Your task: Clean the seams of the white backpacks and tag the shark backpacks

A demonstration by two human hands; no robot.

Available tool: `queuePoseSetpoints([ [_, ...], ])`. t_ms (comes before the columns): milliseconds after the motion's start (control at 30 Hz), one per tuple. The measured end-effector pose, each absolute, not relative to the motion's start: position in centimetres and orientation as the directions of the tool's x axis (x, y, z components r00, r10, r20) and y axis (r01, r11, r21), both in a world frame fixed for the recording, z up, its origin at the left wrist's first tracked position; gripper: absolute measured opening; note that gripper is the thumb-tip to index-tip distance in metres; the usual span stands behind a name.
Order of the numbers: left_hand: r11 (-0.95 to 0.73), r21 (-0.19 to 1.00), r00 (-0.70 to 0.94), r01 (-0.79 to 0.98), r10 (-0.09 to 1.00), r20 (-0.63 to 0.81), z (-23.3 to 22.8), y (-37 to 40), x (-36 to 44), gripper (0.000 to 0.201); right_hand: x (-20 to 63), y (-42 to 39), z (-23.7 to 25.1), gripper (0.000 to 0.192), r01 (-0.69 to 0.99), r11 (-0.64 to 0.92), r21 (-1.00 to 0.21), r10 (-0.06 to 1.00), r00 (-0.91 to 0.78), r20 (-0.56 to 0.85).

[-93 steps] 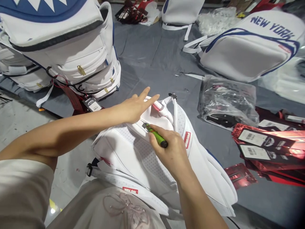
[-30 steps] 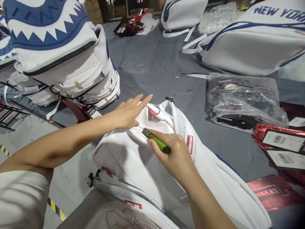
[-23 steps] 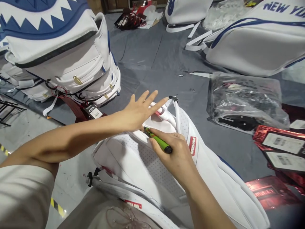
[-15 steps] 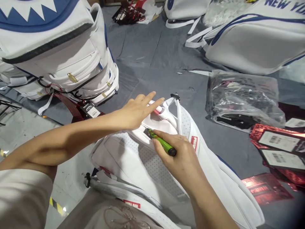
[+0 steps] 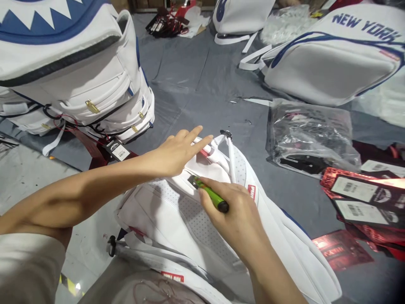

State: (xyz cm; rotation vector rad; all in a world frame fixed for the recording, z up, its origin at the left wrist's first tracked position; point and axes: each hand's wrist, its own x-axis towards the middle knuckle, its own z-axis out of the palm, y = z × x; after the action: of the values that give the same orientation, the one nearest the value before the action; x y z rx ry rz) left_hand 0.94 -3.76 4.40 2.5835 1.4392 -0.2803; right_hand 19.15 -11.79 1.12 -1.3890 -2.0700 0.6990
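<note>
A white backpack (image 5: 164, 219) lies across my lap and the table edge, its dotted mesh back and shoulder straps facing up. My right hand (image 5: 232, 207) is closed around a green pen-shaped tool (image 5: 215, 198) with a black end. The tool's dark tip points at the white fabric near the top of the bag; what exactly it touches is too small to tell. My left hand (image 5: 180, 152) rests on the top of the bag beside the handle, two fingers stretched out. Its thumb side and underside are hidden.
White-and-blue backpacks (image 5: 91, 76) are stacked at the left, a hang tag (image 5: 117, 150) beside them. Another white backpack (image 5: 329, 63) lies at the far right. A clear plastic bag (image 5: 313, 135) and red foil tags (image 5: 363, 190) lie on the grey-covered table (image 5: 190, 93).
The whole scene has shifted slightly left and down as the view turned. Both hands keep nearly the same places on the backpack, and the green tool stays in my right hand.
</note>
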Motion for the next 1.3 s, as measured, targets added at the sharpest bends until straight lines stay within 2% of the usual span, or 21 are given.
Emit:
queuePoseSetpoints([
  [133,-0.499,0.078,0.503,0.863,0.836,-0.222,4.3,-4.0,0.9,0.099,19.9,-12.1,1.4,0.025,0.665,0.338,-0.666,0.935,-0.316,0.160],
  [300,-0.341,0.122,0.361,0.932,0.901,-0.240,4.7,-4.8,1.1,0.097,19.9,-12.5,1.3,0.025,0.723,0.333,-0.605,0.943,-0.267,0.200],
  [400,-0.287,0.117,0.309,0.951,0.910,-0.275,4.9,-4.9,1.1,0.095,19.9,-12.6,1.1,0.025,0.715,0.341,-0.610,0.940,-0.268,0.211],
  [667,-0.408,-0.037,0.359,0.912,0.838,-0.411,6.4,-3.7,1.5,0.103,20.3,-12.4,1.0,0.023,0.686,0.303,-0.662,0.952,-0.247,0.180],
  [833,-0.425,-0.138,0.314,0.894,0.817,-0.484,7.7,-3.4,2.1,0.106,19.8,-13.0,1.8,0.023,0.589,0.384,-0.711,0.916,-0.337,0.215],
  [933,-0.454,-0.125,0.347,0.882,0.805,-0.481,7.5,-3.3,1.5,0.108,18.9,-13.7,2.2,0.023,0.490,0.463,-0.739,0.869,-0.417,0.268],
  [1100,-0.490,-0.038,0.432,0.871,0.799,-0.418,7.1,-3.4,-0.2,0.110,18.0,-14.6,1.8,0.025,0.430,0.512,-0.744,0.847,-0.394,0.356],
  [1300,-0.466,-0.040,0.413,0.884,0.817,-0.402,7.2,-3.4,-0.2,0.106,18.3,-14.4,1.2,0.018,0.426,0.478,-0.768,0.863,-0.392,0.319],
])
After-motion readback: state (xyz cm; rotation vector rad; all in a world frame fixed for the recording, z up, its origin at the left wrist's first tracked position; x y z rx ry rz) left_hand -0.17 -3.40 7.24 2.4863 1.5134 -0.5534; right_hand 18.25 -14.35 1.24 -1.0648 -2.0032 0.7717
